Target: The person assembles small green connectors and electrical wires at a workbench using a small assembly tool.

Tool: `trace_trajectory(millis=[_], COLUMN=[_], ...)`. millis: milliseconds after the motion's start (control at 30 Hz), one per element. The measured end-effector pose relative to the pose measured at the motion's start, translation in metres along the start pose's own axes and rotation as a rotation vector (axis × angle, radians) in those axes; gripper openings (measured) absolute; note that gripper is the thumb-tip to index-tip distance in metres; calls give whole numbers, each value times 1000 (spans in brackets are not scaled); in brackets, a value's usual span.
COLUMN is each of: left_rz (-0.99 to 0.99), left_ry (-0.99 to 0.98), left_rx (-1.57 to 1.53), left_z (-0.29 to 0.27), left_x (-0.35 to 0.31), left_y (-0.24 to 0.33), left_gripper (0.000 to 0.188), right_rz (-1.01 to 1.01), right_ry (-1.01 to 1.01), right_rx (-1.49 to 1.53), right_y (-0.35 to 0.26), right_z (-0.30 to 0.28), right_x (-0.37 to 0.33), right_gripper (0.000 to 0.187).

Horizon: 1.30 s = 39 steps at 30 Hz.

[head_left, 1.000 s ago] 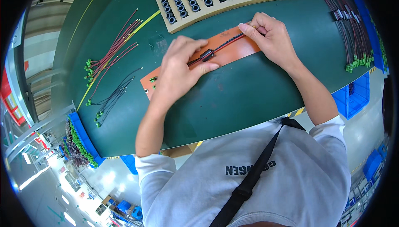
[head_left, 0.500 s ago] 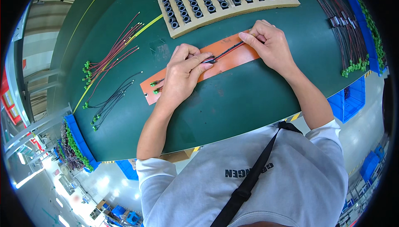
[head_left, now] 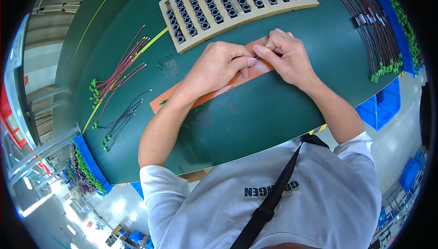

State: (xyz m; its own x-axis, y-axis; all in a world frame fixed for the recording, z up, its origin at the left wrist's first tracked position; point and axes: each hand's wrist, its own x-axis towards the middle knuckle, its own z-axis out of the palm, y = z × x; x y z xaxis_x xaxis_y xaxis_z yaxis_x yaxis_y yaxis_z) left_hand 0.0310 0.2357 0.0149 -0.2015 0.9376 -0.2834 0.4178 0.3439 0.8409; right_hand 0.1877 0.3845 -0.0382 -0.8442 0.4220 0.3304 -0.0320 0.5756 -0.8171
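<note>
An orange strip board (head_left: 258, 71) lies slantwise on the green table in front of me. Over its right end my left hand (head_left: 223, 65) and my right hand (head_left: 288, 58) meet, thumbs and fingers pinched together. Between the fingertips only a bit of dark wire (head_left: 256, 57) shows; the rest of the red and black wires is covered by my hands. A green connector (head_left: 163, 103) peeks out at the board's left end, beside my left forearm. My left hand and forearm hide the middle of the board.
A tray of black rings (head_left: 228, 14) stands beyond the board. To the left lie red wires (head_left: 119, 72) and black wires (head_left: 122, 120) with green connectors. Sleeved wire bundles (head_left: 376, 25) lie far right. Blue bins (head_left: 91, 162) hang at the table's left edge.
My left hand has slid right along the wires, from the board's middle up to my right hand. The right hand stays near the board's right end, still pinching.
</note>
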Motion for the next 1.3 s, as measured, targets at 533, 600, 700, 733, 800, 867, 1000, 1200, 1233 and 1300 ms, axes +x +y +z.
trace_trajectory(millis=[533, 600, 700, 733, 800, 867, 1000, 1200, 1233, 1300], left_rz=[219, 176, 254, 281, 267, 275, 256, 241, 237, 240], left_ry=[495, 596, 688, 727, 755, 762, 736, 797, 780, 750], left_rx=[277, 343, 452, 437, 409, 374, 209, 223, 276, 217], left_z=[-16, -3, 13, 16, 17, 18, 16, 18, 18, 16], left_x=[-80, -104, -106, -103, -107, -106, -108, -110, -110, -111], left_y=[-39, -55, -63, -64, -69, -73, -75, -76, -77, -78], left_gripper=[22, 24, 21, 18, 15, 12, 10, 13, 15, 16], right_rz=[37, 13, 74, -162, -429, -500, -589, -738, -715, -747], right_ry=[-65, -108, -58, -79, -235, -353, -513, -509, -523, -528], right_rx=[-26, -81, -136, -299, -523, -543, -600, -625, -634, -640], right_y=[1, -5, -30, -44, -75, -94, -85, -98, -99, -104], right_z=[-1, 1, -1, 1, 11, 30, 58, 63, 63, 62], right_x=[9, 13, 16, 19, 22, 24, 39, 52, 51, 50], right_gripper=[28, 26, 34, 44, 59, 58, 45, 23, 21, 19])
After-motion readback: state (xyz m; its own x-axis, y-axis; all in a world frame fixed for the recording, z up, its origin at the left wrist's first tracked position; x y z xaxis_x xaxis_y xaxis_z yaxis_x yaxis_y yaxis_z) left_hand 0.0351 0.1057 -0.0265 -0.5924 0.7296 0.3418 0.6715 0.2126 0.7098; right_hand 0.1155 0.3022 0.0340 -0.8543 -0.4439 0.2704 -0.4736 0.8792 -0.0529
